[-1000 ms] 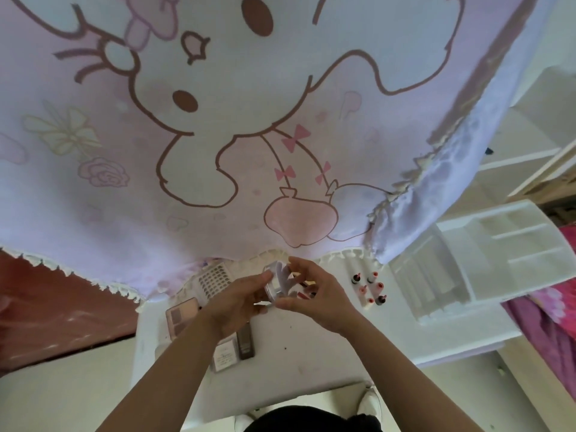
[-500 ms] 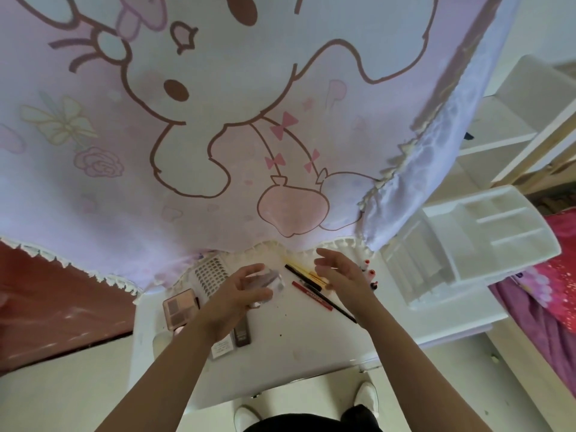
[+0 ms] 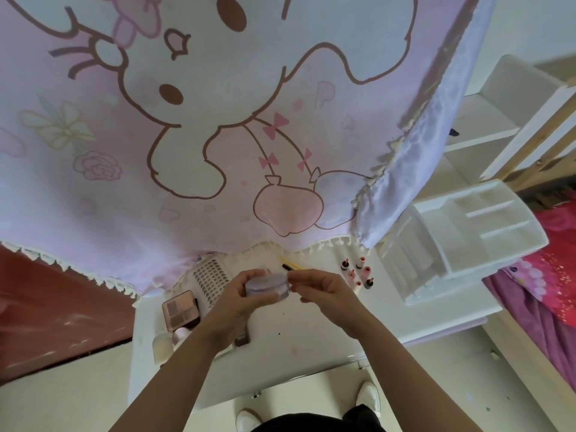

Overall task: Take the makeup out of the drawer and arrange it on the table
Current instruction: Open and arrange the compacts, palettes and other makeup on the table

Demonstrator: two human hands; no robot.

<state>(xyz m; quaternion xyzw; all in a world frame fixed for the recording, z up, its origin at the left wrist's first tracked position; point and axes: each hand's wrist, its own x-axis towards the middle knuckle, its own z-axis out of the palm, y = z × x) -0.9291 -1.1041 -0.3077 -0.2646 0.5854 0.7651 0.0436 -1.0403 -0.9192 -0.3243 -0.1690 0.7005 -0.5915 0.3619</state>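
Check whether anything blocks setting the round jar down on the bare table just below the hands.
Nothing visible does. Both the left hand and right hand hold the round jar above the white table, whose surface below them is bare. The eyeshadow palette lies off to the left, the small bottles to the right.

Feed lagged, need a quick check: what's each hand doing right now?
Left hand: closed around the small round jar, holding it above the table.
Right hand: fingertips on the jar's right side.
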